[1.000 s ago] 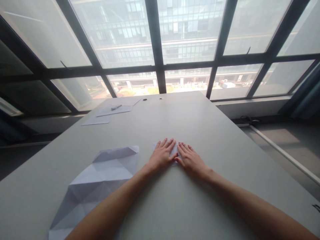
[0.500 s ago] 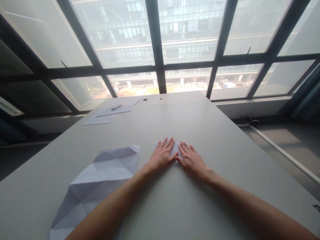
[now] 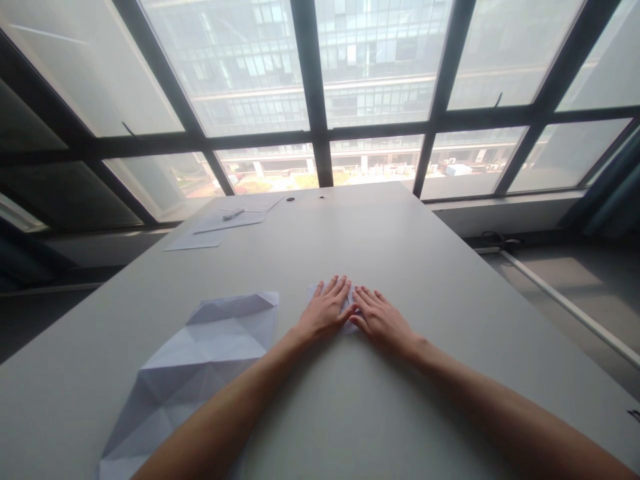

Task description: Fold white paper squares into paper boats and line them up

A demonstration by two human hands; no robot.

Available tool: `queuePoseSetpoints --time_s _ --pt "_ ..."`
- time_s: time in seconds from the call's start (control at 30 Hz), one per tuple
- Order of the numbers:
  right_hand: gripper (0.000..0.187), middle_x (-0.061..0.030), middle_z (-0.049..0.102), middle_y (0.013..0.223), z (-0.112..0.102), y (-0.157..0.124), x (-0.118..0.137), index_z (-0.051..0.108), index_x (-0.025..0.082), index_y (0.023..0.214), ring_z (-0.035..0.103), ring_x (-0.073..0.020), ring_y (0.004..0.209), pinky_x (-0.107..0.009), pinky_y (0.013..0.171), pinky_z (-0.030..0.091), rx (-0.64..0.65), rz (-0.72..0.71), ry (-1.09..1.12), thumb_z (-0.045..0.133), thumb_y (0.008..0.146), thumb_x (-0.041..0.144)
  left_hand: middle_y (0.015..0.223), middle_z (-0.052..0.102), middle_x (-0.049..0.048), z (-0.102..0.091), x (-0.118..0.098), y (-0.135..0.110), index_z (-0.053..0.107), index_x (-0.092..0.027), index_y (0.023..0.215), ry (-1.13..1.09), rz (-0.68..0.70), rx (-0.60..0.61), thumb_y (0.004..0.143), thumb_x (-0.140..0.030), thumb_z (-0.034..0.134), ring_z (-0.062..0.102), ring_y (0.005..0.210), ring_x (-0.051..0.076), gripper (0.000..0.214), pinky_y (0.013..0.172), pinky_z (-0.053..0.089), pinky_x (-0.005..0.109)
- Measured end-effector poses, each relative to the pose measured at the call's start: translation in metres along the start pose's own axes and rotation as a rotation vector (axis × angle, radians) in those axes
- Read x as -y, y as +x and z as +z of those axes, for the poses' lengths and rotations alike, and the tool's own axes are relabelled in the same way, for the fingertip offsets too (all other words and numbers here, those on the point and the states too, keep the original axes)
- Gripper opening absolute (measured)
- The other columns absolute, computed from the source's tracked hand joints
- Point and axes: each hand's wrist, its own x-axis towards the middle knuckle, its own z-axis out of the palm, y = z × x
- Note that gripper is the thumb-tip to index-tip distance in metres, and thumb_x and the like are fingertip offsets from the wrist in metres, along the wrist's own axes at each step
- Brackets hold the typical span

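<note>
at the middle of the grey table (image 3: pixel 450 280), the fingers (image 3: pixel 334 288) of the left hand (image 3: pixel 324 312) and right hand (image 3: pixel 384 321) lie spread flat, palms down, gripping nothing, pressed side by side on a small folded paper (image 3: pixel 312 291) that they mostly hide. to the left and nearer lies a large creased sheet (image 3: pixel 200 360); the left forearm (image 3: pixel 225 413) covers its near right corner. far left, flat sheets (image 3: pixel 215 230) bear a pen-like thing (image 3: pixel 233 214).

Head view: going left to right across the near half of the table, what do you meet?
Large creased sheet → left hand → right hand. Both hands lie flat on a small folded paper, which spans beneath them, so it has no place of its own.
</note>
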Motion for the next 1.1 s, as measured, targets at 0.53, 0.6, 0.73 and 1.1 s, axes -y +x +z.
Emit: queuePoseSetpoints --time_s 0.53,0.6,0.73,1.1 --pt "0.067 -0.0187 0.034 0.155 0.0 0.001 -0.011 0.039 0.004 0.148 0.027 -0.028 0.146 -0.044 0.12 0.019 -0.068 0.196 -0.057 0.026 0.103 0.051 0.152 0.041 0.0179 0.006 0.007 0.002 0.042 -0.016 0.146 0.089 -0.378 -0.22 0.097 -0.046 0.045 0.032 0.143 0.034 0.058 0.116 0.024 0.053" --pt "0.066 -0.0186 0.034 0.155 0.0 0.001 -0.011 0.039 0.004 0.148 0.027 -0.0277 0.146 -0.043 0.12 0.018 -0.073 0.198 -0.044 0.026 0.103 0.051 0.151 0.042 0.0187 0.009 0.007 0.003 0.042 -0.015 0.146 0.071 -0.373 -0.21 0.097 -0.044 0.046 0.032 0.143 0.034 0.057 0.116 0.025 0.053" --pt "0.066 -0.0185 0.034 0.155 0.001 0.001 -0.011 0.039 0.004 0.148 0.027 -0.0275 0.146 -0.042 0.12 0.017 -0.079 0.202 -0.027 0.028 0.102 0.05 0.147 0.045 0.0187 0.01 0.009 0.004 0.042 -0.015 0.144 -0.011 -0.302 -0.279 0.096 -0.036 0.05 0.037 0.14 0.033 0.053 0.116 0.027 0.053" --pt "0.067 -0.0174 0.036 0.155 0.002 0.002 -0.012 0.039 0.008 0.149 0.027 -0.0265 0.146 -0.044 0.12 0.017 -0.092 0.204 0.004 0.024 0.102 0.054 0.123 0.06 0.0082 -0.009 -0.003 0.0 0.027 -0.023 0.152 -0.4 0.028 -0.486 0.092 -0.023 0.056 0.056 0.118 0.023 0.067 0.106 0.044 0.041"
